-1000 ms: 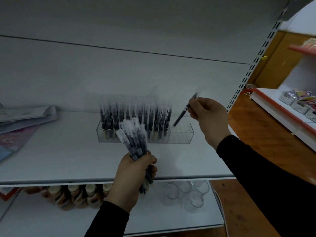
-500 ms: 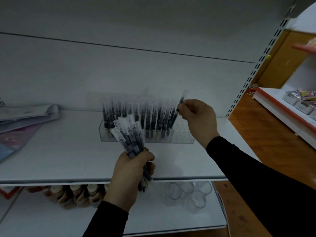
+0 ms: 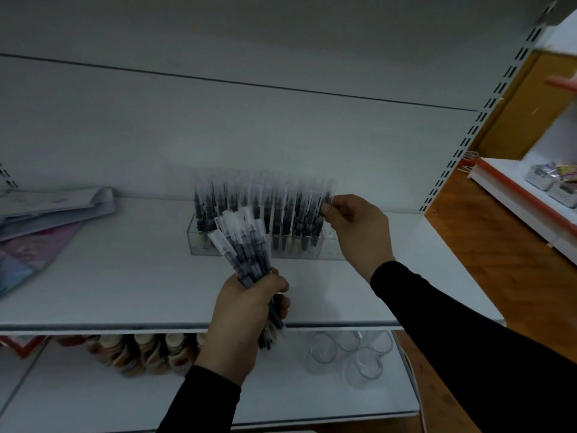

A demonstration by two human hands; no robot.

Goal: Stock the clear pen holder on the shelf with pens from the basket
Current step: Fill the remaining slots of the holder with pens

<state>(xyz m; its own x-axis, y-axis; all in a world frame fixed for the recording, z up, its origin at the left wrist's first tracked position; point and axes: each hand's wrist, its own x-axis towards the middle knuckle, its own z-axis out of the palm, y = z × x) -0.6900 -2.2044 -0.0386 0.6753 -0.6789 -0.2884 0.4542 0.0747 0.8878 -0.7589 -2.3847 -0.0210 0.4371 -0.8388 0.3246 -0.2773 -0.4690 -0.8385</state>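
The left hand (image 3: 246,310) gripped a bundle of pens (image 3: 242,248) over the shelf's (image 3: 125,276) front edge, while the right hand's (image 3: 359,226) fingers (image 3: 327,210) pinched one pen (image 3: 323,210) standing at the right end of the clear pen holder (image 3: 199,242) near the shelf's back edge.

Clear pen holder (image 3: 199,242) sits on white shelf (image 3: 93,276), long rectangular block, near the back wall. Packed with upright dark pens (image 3: 268,210) in clear sleeves, only its right end (image 3: 331,245) looks unfilled. One pen (image 3: 324,201) stands at the right edge of the row, top pinched, tilted slightly. Bundle of pens (image 3: 243,248), same kind, fanned out and leaning left, in front of holder; lower ends poke out below shelf edge.
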